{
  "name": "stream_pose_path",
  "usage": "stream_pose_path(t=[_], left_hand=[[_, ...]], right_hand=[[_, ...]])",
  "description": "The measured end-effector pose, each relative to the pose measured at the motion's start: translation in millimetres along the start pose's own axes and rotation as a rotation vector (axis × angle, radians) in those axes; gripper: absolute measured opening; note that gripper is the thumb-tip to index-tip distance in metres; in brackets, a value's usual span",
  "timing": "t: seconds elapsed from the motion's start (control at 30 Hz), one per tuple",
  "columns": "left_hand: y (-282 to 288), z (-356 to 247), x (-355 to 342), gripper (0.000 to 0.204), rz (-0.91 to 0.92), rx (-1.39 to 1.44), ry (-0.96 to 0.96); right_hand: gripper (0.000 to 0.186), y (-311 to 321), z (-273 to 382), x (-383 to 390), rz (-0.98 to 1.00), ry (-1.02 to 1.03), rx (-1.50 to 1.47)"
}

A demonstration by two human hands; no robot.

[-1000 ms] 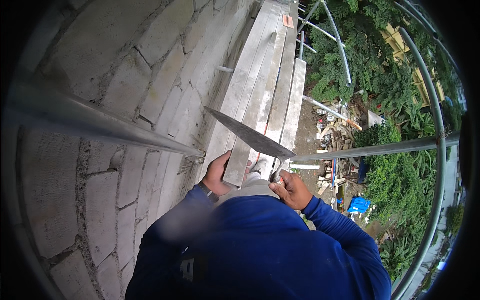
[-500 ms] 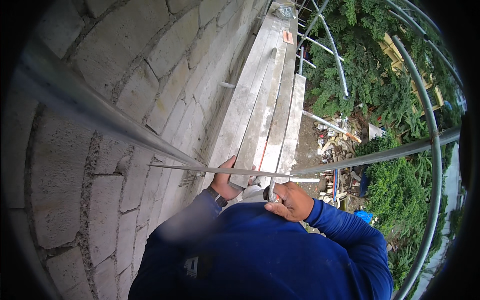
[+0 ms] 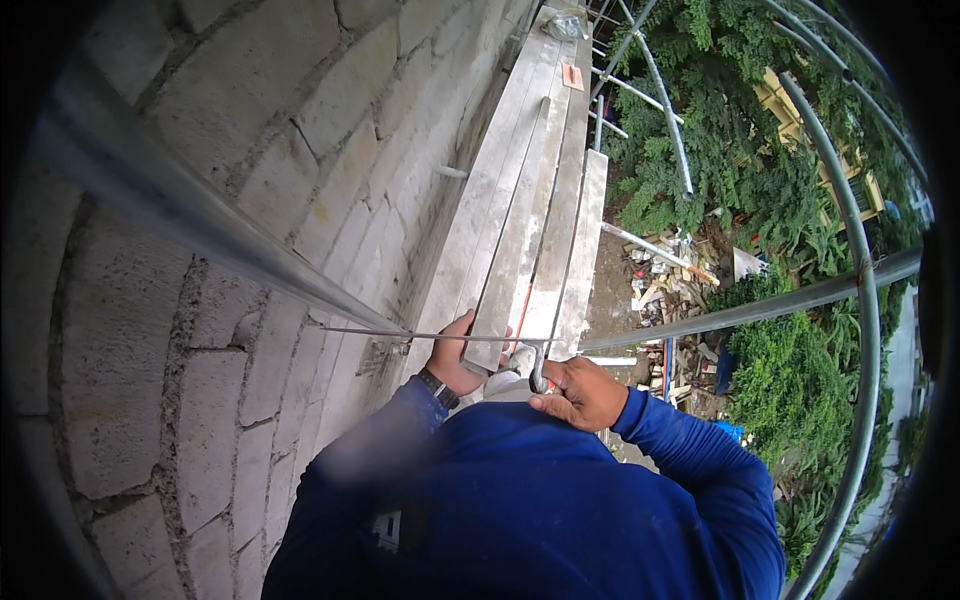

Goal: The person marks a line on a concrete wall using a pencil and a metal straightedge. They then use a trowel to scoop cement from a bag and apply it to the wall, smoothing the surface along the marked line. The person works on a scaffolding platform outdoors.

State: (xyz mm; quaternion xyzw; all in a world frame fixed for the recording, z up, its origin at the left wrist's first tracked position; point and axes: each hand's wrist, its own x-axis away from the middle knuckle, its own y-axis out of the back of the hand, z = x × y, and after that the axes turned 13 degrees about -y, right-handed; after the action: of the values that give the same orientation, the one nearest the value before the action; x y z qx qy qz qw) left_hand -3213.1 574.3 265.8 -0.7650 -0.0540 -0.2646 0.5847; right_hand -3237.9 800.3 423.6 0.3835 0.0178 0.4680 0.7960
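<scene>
My left hand (image 3: 456,362), wearing a dark wristwatch, is closed on the near end of a long grey board (image 3: 515,240), its thumb along the left side. My right hand (image 3: 588,392) is wrapped round the handle of a trowel (image 3: 543,370), with its curved metal neck rising from the fist. The trowel's blade (image 3: 440,335) appears almost edge-on as a thin line, pointing left and crossing above the board's near end and my left fingers. Most of the handle is hidden in my grip.
A block wall (image 3: 220,400) stands to the left. Scaffold planks (image 3: 475,215) run ahead, bearing an orange-pink float (image 3: 572,77) and a clear plastic bag (image 3: 565,27). Metal tubes (image 3: 760,297) cross on both sides. Below right lie rubble (image 3: 665,275) and green plants (image 3: 800,370).
The trowel blade has turned more edge-on and looks thinner and shorter. My right hand has shifted slightly up and left. My left hand keeps its hold on the board.
</scene>
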Motion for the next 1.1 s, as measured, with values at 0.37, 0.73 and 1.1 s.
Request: stream_pose_path(t=[0.37, 0.73, 1.1], left_hand=[[-14.2, -5.7, 2.9, 0.049, 0.062, -0.025, -0.075], [-12.4, -1.8, -2.0, 0.047, 0.079, 0.029, -0.055], [-14.7, -1.3, 5.5, 0.045, 0.085, -0.114, -0.097]], right_hand=[[0.042, 1.9, 10.6, -0.1, 0.022, 0.1, -0.011], [0.043, 0.7, -8.2, -4.9, 0.033, -0.092, 0.055], [0.041, 7.5, 17.5, -5.7, -0.004, 0.01, 0.075]])
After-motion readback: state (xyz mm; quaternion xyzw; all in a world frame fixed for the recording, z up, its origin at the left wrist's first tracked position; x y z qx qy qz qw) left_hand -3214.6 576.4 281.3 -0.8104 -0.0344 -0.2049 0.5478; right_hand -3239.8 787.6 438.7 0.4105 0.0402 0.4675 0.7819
